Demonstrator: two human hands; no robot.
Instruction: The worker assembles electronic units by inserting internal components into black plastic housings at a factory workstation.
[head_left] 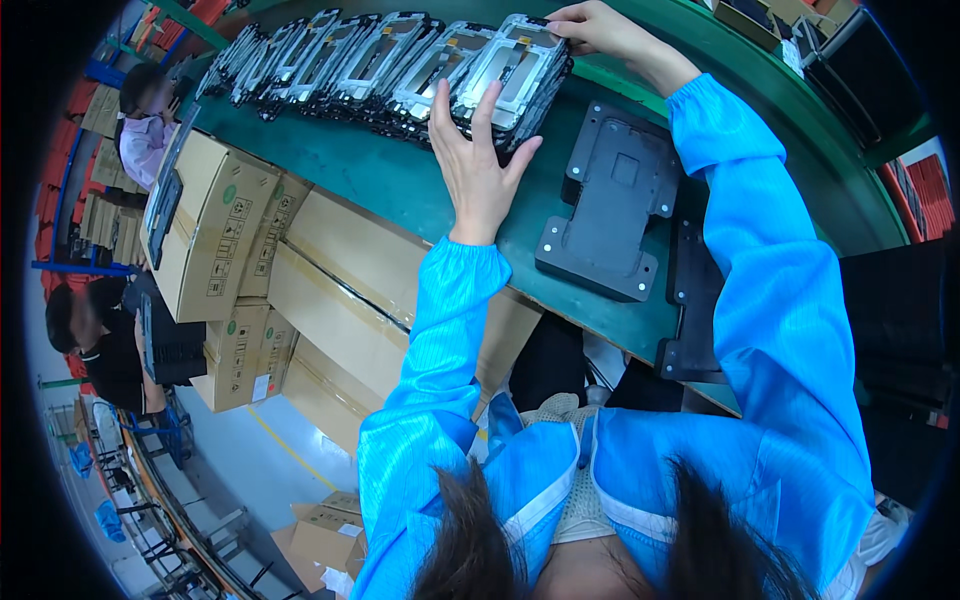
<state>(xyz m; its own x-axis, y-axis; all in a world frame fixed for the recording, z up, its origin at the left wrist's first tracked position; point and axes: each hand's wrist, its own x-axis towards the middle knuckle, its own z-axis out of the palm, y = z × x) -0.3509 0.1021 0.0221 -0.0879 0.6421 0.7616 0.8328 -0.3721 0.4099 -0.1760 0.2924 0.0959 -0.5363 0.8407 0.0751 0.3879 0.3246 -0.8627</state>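
Stacks of thin silver-and-black phone frames (385, 50) stand in a row along the far side of the green bench. My left hand (475, 180) has its fingers spread, with two fingertips over the nearest stack at the right end and the thumb by its near edge. My right hand (610, 32) has its fingers closed at the far right corner of the top phone frame (505, 75) on that stack; how many frames they touch is hidden. A black tray-like fixture (625, 170) with round metal spots lies on the bench, right of the stack.
A second black fixture (700, 310) lies nearer me, partly behind my right sleeve. Large cardboard boxes (350, 270) are piled against the bench's left side. At far left, one person (110, 345) holds dark trays, and another person (145, 145) is farther back. The green bench (375, 180) runs leftward.
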